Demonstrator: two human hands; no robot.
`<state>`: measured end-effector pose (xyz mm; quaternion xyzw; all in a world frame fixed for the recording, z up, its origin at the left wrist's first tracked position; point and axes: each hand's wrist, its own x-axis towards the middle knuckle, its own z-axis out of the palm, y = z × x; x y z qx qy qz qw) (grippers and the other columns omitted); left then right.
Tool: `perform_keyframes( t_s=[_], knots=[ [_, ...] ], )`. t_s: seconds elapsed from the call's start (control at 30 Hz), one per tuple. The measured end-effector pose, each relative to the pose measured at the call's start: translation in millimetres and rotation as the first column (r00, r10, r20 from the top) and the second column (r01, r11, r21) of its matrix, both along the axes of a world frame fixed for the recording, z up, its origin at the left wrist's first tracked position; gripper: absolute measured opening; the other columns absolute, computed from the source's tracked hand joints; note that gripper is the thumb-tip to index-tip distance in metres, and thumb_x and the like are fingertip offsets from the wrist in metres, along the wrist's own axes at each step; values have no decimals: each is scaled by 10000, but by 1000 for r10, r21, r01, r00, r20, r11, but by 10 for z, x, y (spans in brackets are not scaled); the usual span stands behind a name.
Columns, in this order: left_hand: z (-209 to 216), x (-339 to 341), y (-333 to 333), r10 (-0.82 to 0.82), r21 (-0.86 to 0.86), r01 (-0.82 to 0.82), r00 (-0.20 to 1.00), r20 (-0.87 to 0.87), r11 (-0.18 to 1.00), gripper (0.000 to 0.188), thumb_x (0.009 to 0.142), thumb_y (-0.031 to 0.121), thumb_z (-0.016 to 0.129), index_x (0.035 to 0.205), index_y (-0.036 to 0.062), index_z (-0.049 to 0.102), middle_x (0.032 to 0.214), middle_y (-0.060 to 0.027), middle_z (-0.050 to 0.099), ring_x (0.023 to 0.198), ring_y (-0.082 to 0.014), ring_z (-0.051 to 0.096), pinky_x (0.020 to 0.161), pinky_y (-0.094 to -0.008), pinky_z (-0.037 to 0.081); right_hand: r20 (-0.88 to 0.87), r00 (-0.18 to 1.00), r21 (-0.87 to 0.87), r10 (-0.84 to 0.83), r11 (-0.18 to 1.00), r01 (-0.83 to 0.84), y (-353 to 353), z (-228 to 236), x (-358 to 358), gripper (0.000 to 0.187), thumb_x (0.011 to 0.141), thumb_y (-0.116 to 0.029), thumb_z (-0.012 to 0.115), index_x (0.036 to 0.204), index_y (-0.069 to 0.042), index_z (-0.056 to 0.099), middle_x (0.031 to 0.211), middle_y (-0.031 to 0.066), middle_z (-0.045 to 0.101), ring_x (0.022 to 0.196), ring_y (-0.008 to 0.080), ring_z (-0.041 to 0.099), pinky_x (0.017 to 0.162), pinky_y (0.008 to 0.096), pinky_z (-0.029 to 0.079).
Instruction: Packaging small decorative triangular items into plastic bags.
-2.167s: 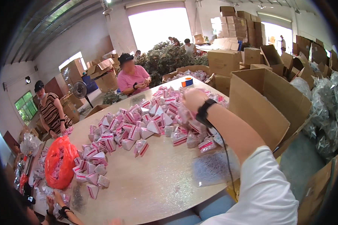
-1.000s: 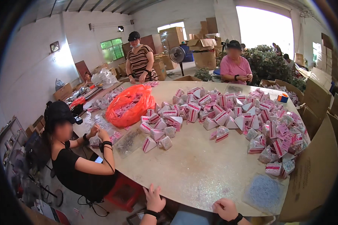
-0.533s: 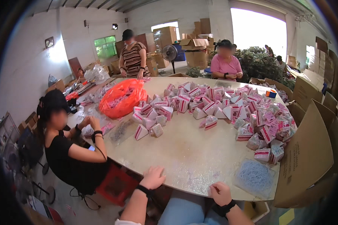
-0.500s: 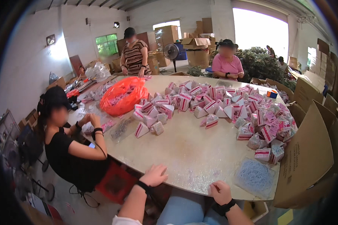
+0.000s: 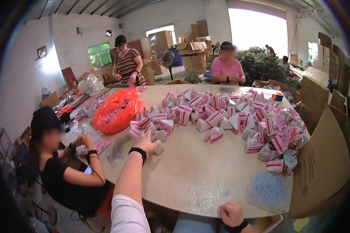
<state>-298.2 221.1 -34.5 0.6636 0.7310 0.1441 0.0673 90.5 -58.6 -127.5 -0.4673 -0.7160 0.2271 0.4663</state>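
My left hand (image 5: 147, 143) reaches out over the table with its fingers spread, at the near left end of a heap of wedge-shaped packets (image 5: 212, 116). These are pink and white in clear wrapping. One small wrapped packet (image 5: 159, 148) lies right beside its fingers; whether they touch it I cannot tell. At the table's near edge my right hand (image 5: 231, 214) rests with curled fingers, and what they hold, if anything, is hidden. Up and to the right of it lies a clear bag of pale blue strands (image 5: 266, 190).
An orange-red plastic bag (image 5: 118, 112) stands left of the heap, a flat clear bag (image 5: 118, 151) nearer me. Co-workers sit at left (image 5: 70, 167) and far right (image 5: 227, 64); another stands behind (image 5: 128, 64). A large open carton (image 5: 322, 163) borders the table's right side.
My left hand has moved from the table's near edge forward and left to the packets. My right hand stays near the edge, a little lower in view. The view has shifted slightly.
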Motion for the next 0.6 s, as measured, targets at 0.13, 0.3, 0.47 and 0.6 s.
perform_keyframes(
  t_s=[0.13, 0.3, 0.47, 0.6],
  knots=[
    [396, 322, 540, 49, -15, -50, 996, -70, 999, 965, 699, 588, 666, 1458, 197, 217, 1498, -174, 147, 1370, -401, 168, 1085, -526, 236, 33, 999, -158, -39, 986, 44, -10, 294, -51, 77, 788, -17, 543, 733, 7, 592, 675, 172, 550, 626, 331, 570, 559, 372, 450],
    [598, 754, 1467, -53, 0, 54, 992, -113, 999, 962, 685, 641, 648, 1454, 237, 236, 1507, -161, 127, 1381, -388, 145, 1074, -570, 219, -53, 990, -250, -127, 962, 110, 64, 228, -63, 64, 779, 12, 532, 740, 18, 582, 653, 168, 538, 596, 312, 545, 548, 364, 435],
    [463, 1209, 2419, -170, 140, 184, 980, -105, 973, 882, 731, 629, 601, 1441, 218, 276, 1499, -150, 207, 1367, -367, 212, 1085, -510, 239, -46, 971, -252, -236, 943, 217, 104, 230, -98, 29, 737, 6, 562, 710, 10, 570, 653, 178, 528, 591, 334, 532, 530, 387, 427],
    [36, 1112, 2791, -343, 483, 397, 918, -200, 780, 848, 728, 519, 665, 1424, 177, 321, 1414, -187, 363, 1295, -356, 355, 1049, -478, 312, 76, 980, 7, -184, 983, 184, 52, -68, -46, 81, 717, -60, 621, 677, -35, 556, 610, 133, 489, 544, 297, 518, 487, 401, 396]
  ],
)
